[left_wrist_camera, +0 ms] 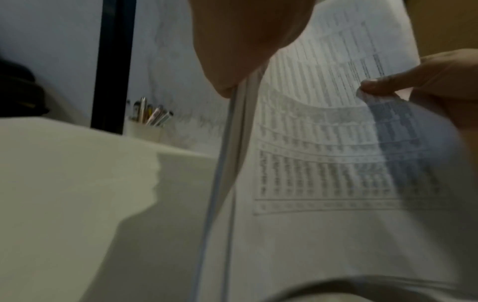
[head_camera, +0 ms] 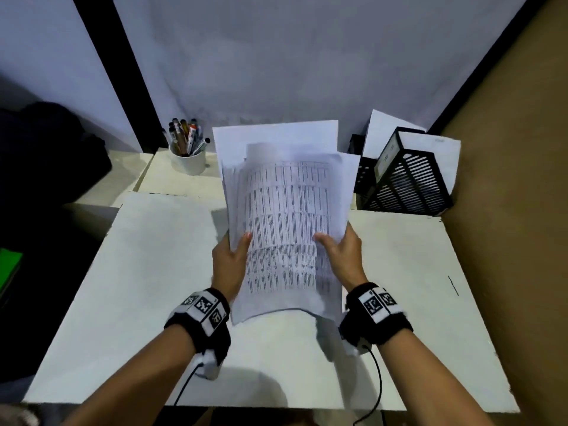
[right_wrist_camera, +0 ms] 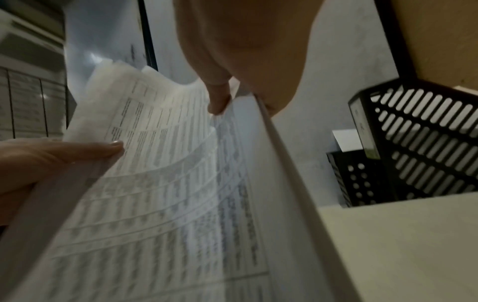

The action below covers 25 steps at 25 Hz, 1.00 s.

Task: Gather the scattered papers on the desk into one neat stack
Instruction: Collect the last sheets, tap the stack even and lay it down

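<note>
A bundle of white papers (head_camera: 285, 216), the top sheet printed with tables, is held up above the white desk (head_camera: 147, 272), its sheets fanned unevenly at the top. My left hand (head_camera: 230, 259) grips the bundle's left edge, thumb on the front. My right hand (head_camera: 341, 256) grips the right edge the same way. In the left wrist view the papers (left_wrist_camera: 323, 163) fill the right half, with my left hand (left_wrist_camera: 243, 40) above them. In the right wrist view the papers (right_wrist_camera: 168, 194) curve below my right hand (right_wrist_camera: 232, 51). The bundle's lower edge hangs just over the desk.
A white cup of pens (head_camera: 187, 155) stands at the back left. A black slatted file holder (head_camera: 408, 179) with sheets in it stands at the back right beside a brown wall (head_camera: 522, 149). A dark bag (head_camera: 46, 155) lies off the desk's left side.
</note>
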Available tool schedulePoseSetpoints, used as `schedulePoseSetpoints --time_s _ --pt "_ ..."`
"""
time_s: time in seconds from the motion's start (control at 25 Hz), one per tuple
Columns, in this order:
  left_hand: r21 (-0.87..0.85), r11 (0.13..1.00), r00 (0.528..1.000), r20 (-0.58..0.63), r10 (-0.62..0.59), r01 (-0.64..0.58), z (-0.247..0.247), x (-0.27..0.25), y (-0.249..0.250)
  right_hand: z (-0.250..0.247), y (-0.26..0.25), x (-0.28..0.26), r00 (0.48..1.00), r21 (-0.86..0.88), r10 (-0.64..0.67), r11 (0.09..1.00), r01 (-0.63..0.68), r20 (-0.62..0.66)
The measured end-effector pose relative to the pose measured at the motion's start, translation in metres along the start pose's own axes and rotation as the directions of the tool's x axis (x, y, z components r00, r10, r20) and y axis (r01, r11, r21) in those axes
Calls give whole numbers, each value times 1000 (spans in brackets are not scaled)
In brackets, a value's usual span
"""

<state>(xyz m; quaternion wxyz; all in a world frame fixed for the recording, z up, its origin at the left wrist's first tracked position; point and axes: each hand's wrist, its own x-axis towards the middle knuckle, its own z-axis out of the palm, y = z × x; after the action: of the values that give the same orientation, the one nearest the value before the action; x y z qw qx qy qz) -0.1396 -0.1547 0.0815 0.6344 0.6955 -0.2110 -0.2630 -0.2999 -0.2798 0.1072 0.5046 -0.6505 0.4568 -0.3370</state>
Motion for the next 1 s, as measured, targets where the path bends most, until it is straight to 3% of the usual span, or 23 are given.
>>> schedulePoseSetpoints --time_s 0.16,0.32,0.56,0.8,0.92,1.0 --pt "-108 978 983 6 182 -180 -9 -2 27 0 -19 -11 996 246 -56 966 73 -75" --pt "-230 961 985 47 168 -153 -26 3 38 -6 -32 -5 998 342 -67 938 60 10" --pt "-252 936 950 131 283 -244 -28 15 63 -22 -56 1 989 406 -112 912 63 98" --pt "-156 973 956 216 199 -168 -29 22 62 -5 -57 1 994 318 -48 948 15 94" --pt "-112 991 976 197 97 -75 -29 24 67 2 -63 2 999 266 -37 963 35 6" --pt "-126 989 980 169 104 -83 -32 28 72 3 -67 -1 997 286 -66 955 77 -47"
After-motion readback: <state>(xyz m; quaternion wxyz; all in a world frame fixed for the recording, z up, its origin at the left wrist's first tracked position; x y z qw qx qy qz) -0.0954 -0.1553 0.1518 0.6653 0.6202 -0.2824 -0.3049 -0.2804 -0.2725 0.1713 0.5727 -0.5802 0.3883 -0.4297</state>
